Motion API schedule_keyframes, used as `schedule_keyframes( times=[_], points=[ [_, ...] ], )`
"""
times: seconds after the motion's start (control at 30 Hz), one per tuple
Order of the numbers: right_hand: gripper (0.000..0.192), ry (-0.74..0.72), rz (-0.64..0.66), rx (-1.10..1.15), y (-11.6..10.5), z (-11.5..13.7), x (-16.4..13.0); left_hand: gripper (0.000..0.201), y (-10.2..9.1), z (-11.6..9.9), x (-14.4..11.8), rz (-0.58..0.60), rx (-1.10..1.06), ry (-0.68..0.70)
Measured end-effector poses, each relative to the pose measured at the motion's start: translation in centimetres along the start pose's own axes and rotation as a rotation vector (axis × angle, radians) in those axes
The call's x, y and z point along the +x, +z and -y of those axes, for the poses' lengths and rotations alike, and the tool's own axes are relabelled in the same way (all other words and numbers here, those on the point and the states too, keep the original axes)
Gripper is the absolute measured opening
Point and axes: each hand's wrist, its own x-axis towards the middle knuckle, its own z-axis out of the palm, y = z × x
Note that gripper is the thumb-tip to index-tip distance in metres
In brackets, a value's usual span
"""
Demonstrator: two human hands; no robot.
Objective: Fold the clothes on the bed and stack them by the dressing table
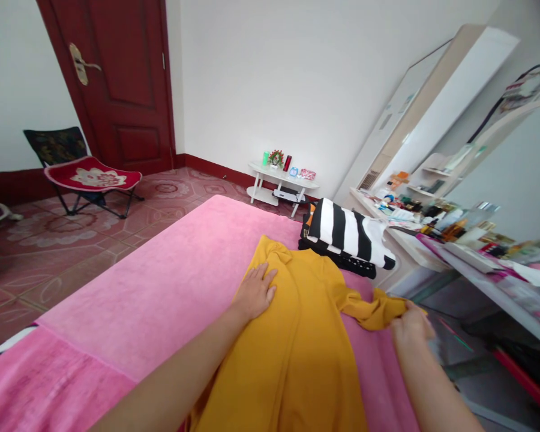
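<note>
The yellow top [317, 342] lies lengthwise on the pink bed [162, 282], its body spread from the near edge of view up to its far end, close to the stack [342, 234] at far right. The left hand [255, 292] rests on the top's left side, palm down with fingers spread, pressing rather than gripping. The right hand [411, 324] pinches the end of the right sleeve [369, 309] and holds it out to the right, twisted and bunched.

As for progress, the stack already holds several folded clothes, a striped one uppermost. The yellow top looks only partly arranged: a long edge runs down its left part, perhaps a side turned in, though I cannot be sure. The right sleeve is not yet laid in, and the body remains at full length.
</note>
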Motion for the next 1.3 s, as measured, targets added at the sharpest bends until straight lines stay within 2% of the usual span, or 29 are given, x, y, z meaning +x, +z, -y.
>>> schedule_keyframes(
  times=[0.07,0.13,0.17,0.23,0.3,0.33,0.37,0.43,0.5,0.6,0.67,0.77,0.9,1.0,1.17,1.3],
  points=[
    [0.029,0.014,-0.075,0.069,0.1,3.0,-0.8,0.053,-0.8,-0.5,-0.3,-0.095,-0.021,0.02],
    [0.034,-0.013,0.003,0.153,0.5,6.6,-3.1,0.054,-1.8,-1.1,-0.9,-0.186,-0.026,0.105],
    [0.039,-0.051,0.138,0.201,0.7,8.5,-4.8,0.053,-2.2,-1.4,-1.3,-0.199,-0.023,0.184],
    [0.055,-0.189,0.667,0.318,0.6,12.1,-8.4,0.051,-2.8,-1.9,-2.0,-0.143,-0.008,0.387],
    [0.047,-0.276,0.936,0.267,-0.1,14.1,-11.7,0.051,-3.2,-2.4,-2.6,-0.047,0.021,0.556],
    [0.041,-0.291,0.985,0.213,-0.7,14.3,-12.9,0.052,-3.3,-2.6,-2.8,-0.02,0.041,0.596],
    [0.036,-0.293,0.98,0.148,-1.5,13.8,-13.8,0.053,-3.4,-2.8,-2.9,-0.015,0.063,0.603],
    [0.033,-0.27,0.896,0.012,-3.2,11.2,-14.6,0.056,-3.6,-3.2,-2.8,-0.045,0.106,0.549],
    [0.035,-0.245,0.803,-0.122,-5.2,7.2,-14.8,0.059,-3.7,-3.5,-2.6,-0.08,0.137,0.455],
    [0.047,-0.224,0.73,-0.308,-8.6,0.8,-15.6,0.065,-3.3,-3.5,-2.3,-0.097,0.163,0.313],
    [0.055,-0.207,0.725,-0.428,-11.1,-2.5,-16.9,0.064,-2.8,-3.2,-2.1,-0.097,0.169,0.25],
    [0.059,-0.173,0.778,-0.569,-14.1,-5.6,-19.3,0.057,-1.7,-2.5,-1.8,-0.095,0.167,0.206],
    [0.058,-0.244,0.856,-0.702,-15.8,-7.4,-21.4,0.048,-0.9,-1.6,-0.9,-0.065,0.127,0.104],
    [0.058,-0.245,0.819,-0.742,-15.8,-7.5,-21.9,0.04,-1.2,-1.2,0.5,0.038,0.019,0.015],
    [0.05,-0.123,0.802,-0.706,-15.2,-6.0,-21.6,0.015,-3.3,-1.4,4.1,0.131,-0.109,-0.055],
    [0.042,-0.065,0.84,-0.556,-15.0,-5.0,-21.4,0.014,-5.7,-2.2,7.4,0.174,-0.293,-0.171]
  ],
)
